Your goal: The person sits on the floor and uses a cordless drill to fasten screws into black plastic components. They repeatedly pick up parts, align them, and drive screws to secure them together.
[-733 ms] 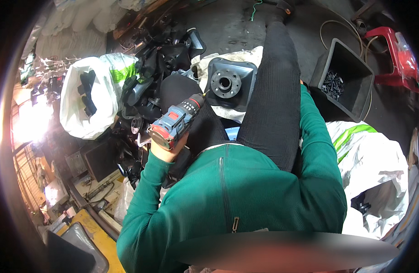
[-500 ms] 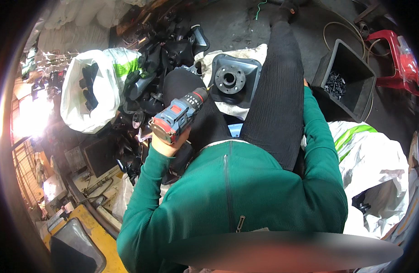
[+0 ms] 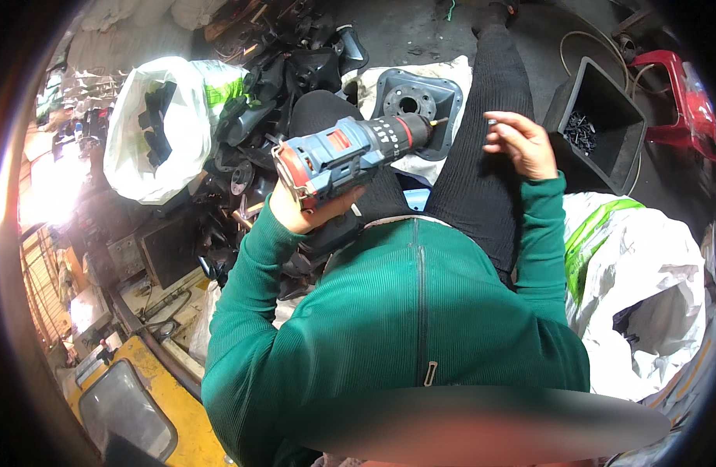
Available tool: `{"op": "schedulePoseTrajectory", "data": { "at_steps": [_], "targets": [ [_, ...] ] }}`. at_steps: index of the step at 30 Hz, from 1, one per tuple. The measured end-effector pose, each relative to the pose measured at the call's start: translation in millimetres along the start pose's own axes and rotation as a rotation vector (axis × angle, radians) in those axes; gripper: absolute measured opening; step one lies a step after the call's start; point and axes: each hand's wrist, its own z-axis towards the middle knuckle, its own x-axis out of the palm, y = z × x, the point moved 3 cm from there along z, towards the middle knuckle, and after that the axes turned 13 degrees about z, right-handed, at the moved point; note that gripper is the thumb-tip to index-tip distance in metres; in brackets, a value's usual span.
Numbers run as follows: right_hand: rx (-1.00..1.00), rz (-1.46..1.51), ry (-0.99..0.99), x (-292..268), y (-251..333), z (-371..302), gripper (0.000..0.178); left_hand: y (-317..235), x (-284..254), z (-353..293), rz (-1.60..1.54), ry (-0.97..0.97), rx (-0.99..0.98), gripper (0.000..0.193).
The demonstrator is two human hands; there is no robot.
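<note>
The left hand [image 3: 311,208] grips a blue cordless drill [image 3: 350,152], its bit pointing right over the lap toward a grey flanged part [image 3: 414,105] on a white cloth. The right hand [image 3: 519,142] is raised just right of the bit, fingers pinching a small screw [image 3: 491,121]. A black bin [image 3: 599,128] of screws stands near that hand.

I am looking at a cluttered workshop or scrap-sorting yard with a bare concrete floor [image 3: 420,31] at the top of the frame. A heap of black plastic and metal parts [image 3: 272,70] fills the upper left beside a white sack [image 3: 152,140] of more pieces, and a black bin of screws [image 3: 595,128] stands at the upper right. A cordless drill [image 3: 350,152] sits at centre, with another white sack [image 3: 645,265] at right.
</note>
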Motion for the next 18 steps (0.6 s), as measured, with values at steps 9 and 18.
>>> {"op": "schedulePoseTrajectory", "data": {
  "at_steps": [9,18],
  "targets": [
    [0.092,0.216,0.133,46.2,-38.5,21.9,0.023,-11.6,-6.3,9.2,0.051,-0.061,0.192,0.038],
    [0.197,0.092,0.210,53.7,-24.6,25.8,0.025,-7.4,-4.4,16.7,0.260,-0.024,0.320,0.043]
  ]
}}
